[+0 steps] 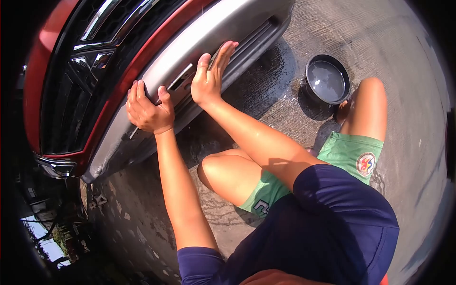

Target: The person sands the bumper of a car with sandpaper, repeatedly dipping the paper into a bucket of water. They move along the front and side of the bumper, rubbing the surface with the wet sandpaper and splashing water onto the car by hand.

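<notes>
In front of me is the silver lower bumper (190, 35) of a red car. Flat against its upper edge lies my left hand (149, 109), fingers stretched and thumb apart, with nothing seen in it. My right hand (209, 80) is open too, at the bumper's middle, thumb and fingers pointing up; whether its palm presses on the surface is hidden. Between the two hands shows a narrow pale strip (182, 76) with a dark slot on the bumper.
A black bucket (348, 90) of cloudy water stands on the concrete ground (304, 23) by my bent right leg. Dark wet patches spread beneath the bumper. The car's black grille (61, 104) with chrome trim rises at the left. My bent legs are close under my arms.
</notes>
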The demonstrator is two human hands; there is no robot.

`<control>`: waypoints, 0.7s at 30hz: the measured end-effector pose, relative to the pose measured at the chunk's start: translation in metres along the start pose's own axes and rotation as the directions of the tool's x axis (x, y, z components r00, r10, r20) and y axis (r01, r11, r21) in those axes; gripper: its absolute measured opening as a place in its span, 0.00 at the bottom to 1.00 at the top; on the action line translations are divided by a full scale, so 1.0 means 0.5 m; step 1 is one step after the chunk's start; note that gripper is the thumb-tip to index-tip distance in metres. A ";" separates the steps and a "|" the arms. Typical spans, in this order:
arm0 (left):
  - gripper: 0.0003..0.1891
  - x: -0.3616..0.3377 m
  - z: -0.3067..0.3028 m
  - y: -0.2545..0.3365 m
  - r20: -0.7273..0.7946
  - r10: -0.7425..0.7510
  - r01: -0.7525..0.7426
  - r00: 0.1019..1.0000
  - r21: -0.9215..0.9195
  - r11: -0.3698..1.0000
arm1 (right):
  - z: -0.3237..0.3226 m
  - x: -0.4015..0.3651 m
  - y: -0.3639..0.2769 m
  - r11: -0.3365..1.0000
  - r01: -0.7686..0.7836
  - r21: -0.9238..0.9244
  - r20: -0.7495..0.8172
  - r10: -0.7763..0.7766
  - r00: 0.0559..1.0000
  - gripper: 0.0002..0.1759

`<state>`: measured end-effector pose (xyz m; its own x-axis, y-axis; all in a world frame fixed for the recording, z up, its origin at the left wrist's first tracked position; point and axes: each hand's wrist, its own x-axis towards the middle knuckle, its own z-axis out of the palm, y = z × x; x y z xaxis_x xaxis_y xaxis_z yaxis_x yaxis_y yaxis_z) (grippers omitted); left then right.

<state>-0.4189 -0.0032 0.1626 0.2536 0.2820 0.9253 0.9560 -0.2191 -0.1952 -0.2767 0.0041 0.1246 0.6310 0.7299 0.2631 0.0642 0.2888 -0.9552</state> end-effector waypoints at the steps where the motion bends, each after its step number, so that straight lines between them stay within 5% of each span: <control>1: 0.27 -0.001 -0.002 0.004 0.002 -0.020 0.020 1.000 0.008 1.000 | 0.016 -0.032 0.001 1.000 -0.001 0.004 0.036 0.001 0.999 0.49; 4: 0.28 -0.007 0.001 -0.010 -0.009 0.014 -0.015 1.000 -0.027 1.000 | 0.020 -0.111 0.004 0.995 0.103 0.016 0.224 -0.104 0.969 0.52; 9: 0.26 -0.003 -0.015 -0.004 0.038 0.006 -0.005 0.999 -0.025 1.000 | -0.103 0.302 0.043 0.997 -0.059 -0.053 -0.260 0.043 0.965 0.53; 13: 0.26 0.003 0.007 0.010 -0.048 -0.018 0.020 0.999 0.027 0.999 | -0.053 0.160 0.064 0.993 0.097 -0.064 -0.136 -0.105 0.985 0.49; 16: 0.29 -0.001 -0.001 -0.005 -0.032 0.039 -0.039 0.999 0.007 0.999 | 0.033 -0.120 0.054 0.963 0.268 0.020 0.183 -0.267 0.946 0.47; 19: 0.29 -0.002 -0.006 -0.005 -0.010 0.077 -0.076 0.997 0.047 0.996 | -0.032 0.071 0.086 0.959 0.279 -0.054 0.010 -0.279 0.960 0.48; 21: 0.28 0.002 0.005 0.002 -0.054 0.062 -0.061 0.997 0.019 0.998 | -0.134 0.323 0.097 0.994 0.100 -0.049 -0.191 -0.108 0.976 0.49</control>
<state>-0.4172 -0.0008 0.1626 0.3040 0.2167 0.9277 0.9414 -0.2177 -0.2577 -0.1198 0.0942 0.1118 0.7561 0.5629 0.3338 0.1646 0.3301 -0.9295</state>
